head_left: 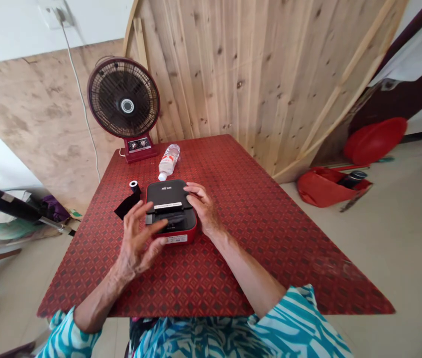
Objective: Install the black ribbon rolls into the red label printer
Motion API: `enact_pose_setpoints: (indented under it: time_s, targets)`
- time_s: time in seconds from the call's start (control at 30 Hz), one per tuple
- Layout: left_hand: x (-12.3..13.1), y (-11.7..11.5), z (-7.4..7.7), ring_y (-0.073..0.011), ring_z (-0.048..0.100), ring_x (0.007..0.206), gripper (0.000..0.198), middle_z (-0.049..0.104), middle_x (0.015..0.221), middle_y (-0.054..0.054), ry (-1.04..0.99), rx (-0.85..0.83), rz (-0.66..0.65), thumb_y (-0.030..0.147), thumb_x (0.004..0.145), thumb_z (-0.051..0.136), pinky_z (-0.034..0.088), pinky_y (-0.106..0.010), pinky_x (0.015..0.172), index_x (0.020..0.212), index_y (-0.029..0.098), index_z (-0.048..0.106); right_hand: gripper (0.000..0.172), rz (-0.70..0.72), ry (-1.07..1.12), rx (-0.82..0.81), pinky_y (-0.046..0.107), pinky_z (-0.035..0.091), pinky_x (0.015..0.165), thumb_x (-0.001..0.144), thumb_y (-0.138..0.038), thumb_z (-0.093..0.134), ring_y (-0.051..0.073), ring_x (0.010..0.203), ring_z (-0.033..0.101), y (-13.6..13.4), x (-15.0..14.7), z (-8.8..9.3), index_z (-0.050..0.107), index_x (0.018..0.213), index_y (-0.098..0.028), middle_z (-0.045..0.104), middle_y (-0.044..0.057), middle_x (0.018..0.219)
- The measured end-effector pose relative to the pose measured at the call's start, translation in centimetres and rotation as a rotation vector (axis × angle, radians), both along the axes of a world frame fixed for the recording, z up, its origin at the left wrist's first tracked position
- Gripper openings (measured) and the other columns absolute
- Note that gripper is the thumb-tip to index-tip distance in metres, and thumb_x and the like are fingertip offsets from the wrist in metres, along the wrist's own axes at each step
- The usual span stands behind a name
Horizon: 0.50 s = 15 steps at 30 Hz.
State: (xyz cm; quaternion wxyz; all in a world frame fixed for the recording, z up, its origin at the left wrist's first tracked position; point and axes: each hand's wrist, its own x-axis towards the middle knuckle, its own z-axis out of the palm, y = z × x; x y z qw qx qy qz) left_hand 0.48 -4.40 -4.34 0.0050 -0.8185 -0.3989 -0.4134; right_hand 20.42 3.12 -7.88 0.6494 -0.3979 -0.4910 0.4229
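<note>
A small boxy device point(166, 193) with a black top and red base, which looks like a label printer, sits on the table. My left hand point(138, 237) is over its front left part, fingers spread and nothing held; whether a fingertip touches the dark front section I cannot tell. At the right edge of the black top, my right hand point(204, 209) grips the device with bent fingers and thumb. Just left of the device stands a small roll point(134, 185) with a white core end, and a black strip point(127, 204) lies in front of it.
A clear plastic bottle point(169, 160) lies behind the device on the red patterned table point(263, 233). At the back left corner stands a dark red fan point(124, 104). Wood panelling point(241, 64) rises behind. On the floor to the right are a red bag point(319, 189) and a red stool point(375, 141).
</note>
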Motion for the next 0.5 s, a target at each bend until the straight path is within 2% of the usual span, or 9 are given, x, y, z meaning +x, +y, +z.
enact_pose_setpoints:
  time_s: [0.1,0.23,0.33,0.5]
  targets:
    - [-0.4,2.1,0.5,-0.0287,0.042,0.132,0.038,0.048,0.14,-0.01,-0.363,-0.273,0.061,0.038,0.09,0.055,0.035,-0.048,0.109,0.126,0.026,0.059,0.026,0.041,0.051,-0.024,0.039,0.04,0.105,0.075,-0.033,0.06,0.02,0.116,0.054,0.2,-0.1,-0.5,0.066,0.1,-0.027,0.061,0.002,0.118]
    - [-0.4,5.2,-0.1,-0.0297,0.049,0.127,0.056,0.057,0.133,-0.011,-0.798,-0.653,0.048,0.043,0.078,0.068,0.041,-0.044,0.105,0.128,0.021,0.056,0.032,0.093,0.117,-0.057,0.04,0.041,0.105,0.077,-0.031,0.06,0.02,0.116,0.055,0.3,-0.1,-0.8,0.062,0.109,-0.028,0.062,0.002,0.121]
    - [0.0,6.0,-0.8,-0.0301,0.047,0.129,0.063,0.056,0.136,-0.011,-0.932,-0.802,-0.009,0.036,0.07,0.075,0.039,-0.043,0.107,0.127,0.02,0.055,0.032,0.098,0.1,-0.07,0.042,0.041,0.106,0.078,-0.031,0.059,0.021,0.118,0.054,0.2,0.0,-0.9,0.061,0.11,-0.028,0.062,0.002,0.123]
    - [0.6,5.6,-1.1,-0.0299,0.05,0.127,0.065,0.056,0.135,-0.009,-1.035,-0.912,-0.068,0.029,0.07,0.072,0.042,-0.042,0.103,0.131,0.021,0.052,0.034,0.111,0.006,-0.022,0.041,0.04,0.108,0.081,-0.028,0.055,0.02,0.124,0.05,0.0,0.4,-0.9,0.059,0.115,-0.029,0.057,0.001,0.129]
